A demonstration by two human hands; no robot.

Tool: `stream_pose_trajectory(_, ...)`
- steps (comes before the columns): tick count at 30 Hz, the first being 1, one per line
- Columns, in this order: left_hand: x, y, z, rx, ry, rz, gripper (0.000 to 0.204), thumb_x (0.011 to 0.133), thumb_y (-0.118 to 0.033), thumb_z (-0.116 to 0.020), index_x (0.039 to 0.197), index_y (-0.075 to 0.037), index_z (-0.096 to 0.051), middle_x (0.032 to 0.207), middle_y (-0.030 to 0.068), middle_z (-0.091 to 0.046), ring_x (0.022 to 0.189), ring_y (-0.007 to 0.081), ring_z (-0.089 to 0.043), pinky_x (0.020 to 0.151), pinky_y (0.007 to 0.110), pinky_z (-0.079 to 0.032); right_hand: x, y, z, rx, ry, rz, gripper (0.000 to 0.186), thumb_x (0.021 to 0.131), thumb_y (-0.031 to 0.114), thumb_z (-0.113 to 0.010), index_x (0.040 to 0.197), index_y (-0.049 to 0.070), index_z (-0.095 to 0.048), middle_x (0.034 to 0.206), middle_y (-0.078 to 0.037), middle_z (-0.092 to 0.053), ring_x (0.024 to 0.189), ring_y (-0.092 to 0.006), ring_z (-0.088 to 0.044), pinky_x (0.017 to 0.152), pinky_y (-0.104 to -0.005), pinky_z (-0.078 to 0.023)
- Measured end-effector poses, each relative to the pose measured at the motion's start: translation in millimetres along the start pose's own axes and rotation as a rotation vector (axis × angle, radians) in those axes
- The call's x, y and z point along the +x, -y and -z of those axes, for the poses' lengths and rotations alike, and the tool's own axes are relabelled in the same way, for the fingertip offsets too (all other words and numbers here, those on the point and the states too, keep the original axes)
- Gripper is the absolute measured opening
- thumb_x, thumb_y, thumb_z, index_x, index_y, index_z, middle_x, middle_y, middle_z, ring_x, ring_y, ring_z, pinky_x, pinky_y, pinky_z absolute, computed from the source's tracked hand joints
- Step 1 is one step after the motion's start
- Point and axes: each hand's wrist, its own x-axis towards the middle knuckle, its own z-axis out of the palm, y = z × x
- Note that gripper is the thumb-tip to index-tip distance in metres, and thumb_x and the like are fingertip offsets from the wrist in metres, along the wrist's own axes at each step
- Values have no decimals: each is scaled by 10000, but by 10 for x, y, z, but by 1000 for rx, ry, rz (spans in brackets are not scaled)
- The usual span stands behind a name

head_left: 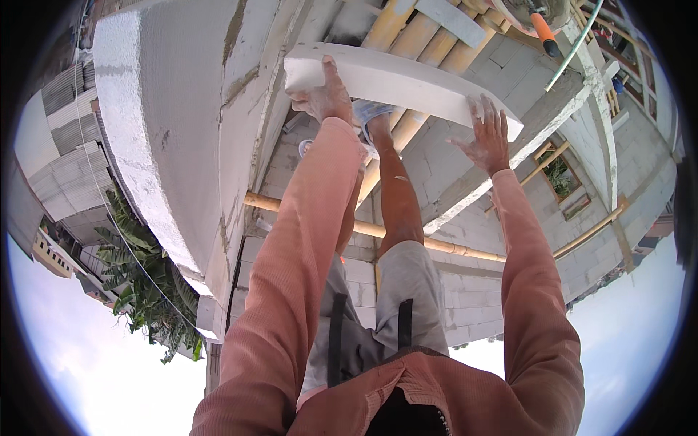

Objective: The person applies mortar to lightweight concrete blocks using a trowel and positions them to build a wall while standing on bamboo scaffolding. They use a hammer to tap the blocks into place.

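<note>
A long white lightweight concrete block [407,81] spans the space in front of me, held at both ends. My left hand [325,96] grips its left end, with the thumb up over the face and the fingers curled below. At the other end, my right hand [486,136] presses its spread fingers against the face, its thumb pointing left beneath the lower edge. White dust marks the hands. The block's far side is hidden.
I stand on bamboo poles [420,42] high up. A thick grey wall [185,102] rises at the left. A bamboo crosspiece [458,251] runs below. At the upper right are an orange-handled tool [543,30] in a round container and a thin green hose [576,49].
</note>
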Motion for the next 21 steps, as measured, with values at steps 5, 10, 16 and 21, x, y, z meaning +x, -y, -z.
stream_pose_trajectory(5, -385, 232, 419, 940, 176, -1312, 965, 903, -372, -661, 1629, -171, -59, 1600, 187, -230, 1503, 367, -205, 1216, 629, -120, 337, 58, -53, -343, 149, 242, 1001, 799, 476, -782, 1598, 216, -239, 1585, -134, -332, 1473, -341, -326, 1207, -547, -282)
stream_pose_trajectory(10, 79, -108, 186, 1551, 277, -1720, 842, 928, -261, -619, 1623, -308, -145, 1563, 133, -326, 1458, 357, -287, 1193, 628, -135, 470, -10, -208, -216, 294, 148, 924, 737, 194, -812, 1520, 217, -322, 1399, -109, -479, 1251, -340, -546, 1053, -508, -454)
stream_pose_trajectory(16, -9, -170, 309, 1677, 418, -1546, 750, 933, -226, -614, 1580, -374, -266, 1410, 85, -475, 1264, 307, -425, 1099, 582, -253, 406, 87, 14, -202, 244, 177, 893, 718, 104, -783, 1491, 206, -347, 1319, -95, -508, 1163, -331, -571, 1008, -489, -459)
stream_pose_trajectory(21, -505, 134, 1057, 1305, 541, -1394, 631, 930, -214, -591, 1523, -294, -387, 1313, 140, -496, 1235, 310, -447, 1096, 568, -276, 40, 77, 765, -234, 325, 312, 856, 709, 84, -773, 1471, 196, -400, 1339, -98, -515, 1193, -333, -535, 1050, -500, -411)
